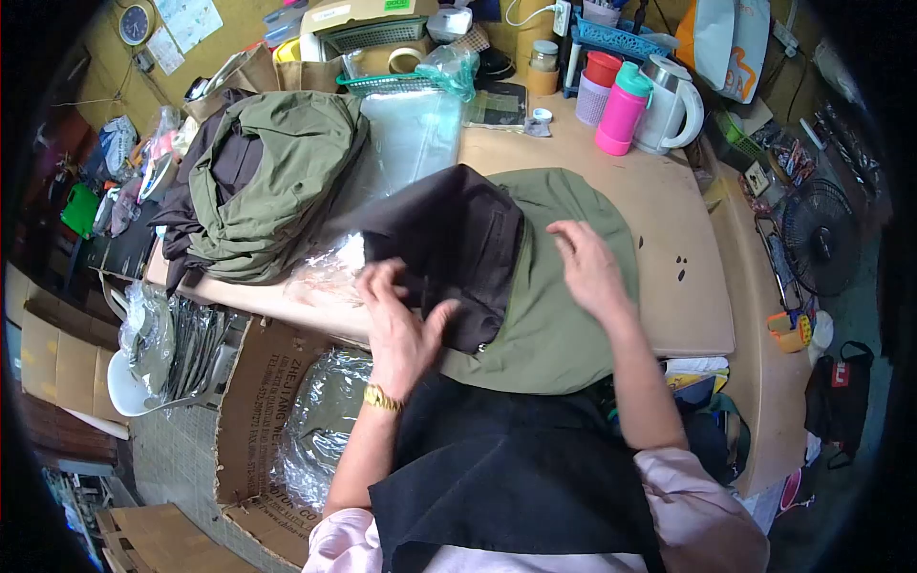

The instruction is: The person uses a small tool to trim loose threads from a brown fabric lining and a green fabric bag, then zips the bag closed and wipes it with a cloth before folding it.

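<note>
Handling the green-and-dark fabric at twelve o'clock on the desk, with left grip at ten fanned wide, right grip at one loosely curved, both seemingly empty, perhaps for smoothing

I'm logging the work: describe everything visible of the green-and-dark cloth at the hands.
The cloth lies on the table, thin-looking, wrinkled. Its olive-green part rounds off at right; a dark, folded part bulges at left, with a narrow outlined strip. The right hand is over the green, the left hand beside the dark; contact is unclear.
</note>
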`<state>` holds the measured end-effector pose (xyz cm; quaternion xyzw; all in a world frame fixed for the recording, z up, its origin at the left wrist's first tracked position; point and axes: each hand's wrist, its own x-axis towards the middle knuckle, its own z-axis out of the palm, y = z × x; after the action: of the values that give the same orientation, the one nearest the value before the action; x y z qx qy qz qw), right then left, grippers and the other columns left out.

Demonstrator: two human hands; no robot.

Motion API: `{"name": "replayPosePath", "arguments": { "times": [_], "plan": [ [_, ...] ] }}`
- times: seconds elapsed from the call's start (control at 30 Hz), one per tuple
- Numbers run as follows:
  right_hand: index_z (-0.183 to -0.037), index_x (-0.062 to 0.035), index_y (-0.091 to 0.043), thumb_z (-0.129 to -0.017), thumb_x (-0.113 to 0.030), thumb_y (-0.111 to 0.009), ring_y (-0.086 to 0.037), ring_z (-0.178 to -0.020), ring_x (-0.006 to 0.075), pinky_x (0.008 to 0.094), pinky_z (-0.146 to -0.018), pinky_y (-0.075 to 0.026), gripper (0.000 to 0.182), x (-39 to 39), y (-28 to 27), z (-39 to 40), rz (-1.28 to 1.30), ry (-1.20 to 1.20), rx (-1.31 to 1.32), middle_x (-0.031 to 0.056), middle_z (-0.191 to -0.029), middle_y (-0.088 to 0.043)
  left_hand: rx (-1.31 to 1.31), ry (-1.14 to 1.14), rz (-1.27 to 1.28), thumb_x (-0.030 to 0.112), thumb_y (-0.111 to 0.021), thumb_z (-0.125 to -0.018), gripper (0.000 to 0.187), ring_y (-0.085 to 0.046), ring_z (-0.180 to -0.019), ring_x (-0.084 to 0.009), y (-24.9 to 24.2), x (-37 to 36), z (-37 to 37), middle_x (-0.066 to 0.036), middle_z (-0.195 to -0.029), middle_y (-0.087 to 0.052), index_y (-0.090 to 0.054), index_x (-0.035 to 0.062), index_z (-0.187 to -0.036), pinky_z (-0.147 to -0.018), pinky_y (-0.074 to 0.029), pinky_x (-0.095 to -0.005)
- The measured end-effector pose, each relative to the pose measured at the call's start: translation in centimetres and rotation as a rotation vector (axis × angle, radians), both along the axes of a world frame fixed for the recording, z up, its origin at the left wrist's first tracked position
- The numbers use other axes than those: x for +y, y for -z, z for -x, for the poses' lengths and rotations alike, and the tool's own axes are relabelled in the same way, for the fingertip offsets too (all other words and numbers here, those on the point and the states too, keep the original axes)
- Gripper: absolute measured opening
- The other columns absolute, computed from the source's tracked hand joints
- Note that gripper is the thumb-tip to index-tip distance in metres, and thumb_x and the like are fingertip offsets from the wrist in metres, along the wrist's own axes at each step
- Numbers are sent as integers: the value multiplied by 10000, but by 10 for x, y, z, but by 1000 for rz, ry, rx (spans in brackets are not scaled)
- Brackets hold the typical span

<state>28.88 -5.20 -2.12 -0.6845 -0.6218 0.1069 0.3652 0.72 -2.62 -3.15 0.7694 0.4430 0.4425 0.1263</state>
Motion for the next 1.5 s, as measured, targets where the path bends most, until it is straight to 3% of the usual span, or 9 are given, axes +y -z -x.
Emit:
{"name": "replayPosePath", "arguments": {
  "times": [0.07,0.23,0.5,0.57,0.73,0.93,1.03,1.17,1.5],
  "plan": [
    [-1228,-92,-586,-920,-109,-617,-608,-1060,386,456,-884,-491,310,-2,29,6,-8,51,-10,169,-1124,-609,-86,-143,41,162,-912,-665,1111,-573,-1083,-376,-9,17,-5,-273,-1414,-353,-203,54,-1515,-811,-570,-402],
    [-1274,-123,-576,-845,-140,-701,-629,-1015,384,469,-856,-501,446,9,42,-14,92,44,-244,157,-1103,-617,46,-156,73,161,-808,-785,196,-637,-803,-319,6,68,18,-131,-772,-634,-703,10,-854,-687,-498,-385],
    [-1229,-107,-660,-871,-147,-700,-647,-1055,348,433,-890,-516,363,54,40,-100,115,-180,-166,152,-1143,-681,68,86,-11,191,-820,-786,234,-586,-616,-279,-92,-28,9,-83,-668,-597,-634,54,-745,-592,-440,-393],
    [-1191,-87,-689,-885,-163,-705,-675,-1053,297,388,-908,-522,316,53,35,-115,312,-288,44,148,-1171,-703,542,165,352,286,-758,-849,273,-660,-699,-321,-84,-36,52,-135,-720,-665,-661,37,-791,-650,-489,-435],
    [-1119,-11,-692,-906,-107,-694,-640,-935,80,274,-846,-512,234,59,-13,-65,132,-348,198,63,-1013,-720,372,-265,624,466,-504,-1000,521,-685,-821,-399,-37,5,113,-223,-817,-696,-707,-12,-951,-745,-515,-458],
    [-1327,-75,-549,-885,-270,-720,-685,-944,325,436,-808,-527,513,97,22,37,128,-194,-7,172,-976,-692,-133,-158,513,459,-720,-888,503,-655,-754,-156,30,79,33,-111,-823,-716,-729,-27,-1020,-710,-511,-315],
    [-1402,-98,-480,-882,-265,-707,-652,-1061,349,471,-883,-515,592,77,58,44,87,-189,-224,170,-1096,-668,-32,-156,435,277,-759,-867,265,-655,-707,-160,43,73,37,-115,-720,-674,-701,23,-819,-660,-502,-340],
    [-1394,-125,-510,-854,-208,-717,-588,-1185,368,440,-974,-494,584,35,43,37,164,-68,-350,182,-1238,-639,-272,-138,451,256,-730,-890,407,-696,-887,-242,53,52,59,-181,-954,-703,-610,-22,-1162,-787,-541,-355],
    [-1155,-18,-655,-907,-208,-700,-656,-1060,304,369,-904,-510,316,89,-4,109,-141,-320,464,166,-1128,-683,-313,-148,464,273,-817,-824,817,-679,-947,-250,42,100,35,-170,-1120,-674,-379,-63,-1427,-854,-534,-362]
  ]
}}
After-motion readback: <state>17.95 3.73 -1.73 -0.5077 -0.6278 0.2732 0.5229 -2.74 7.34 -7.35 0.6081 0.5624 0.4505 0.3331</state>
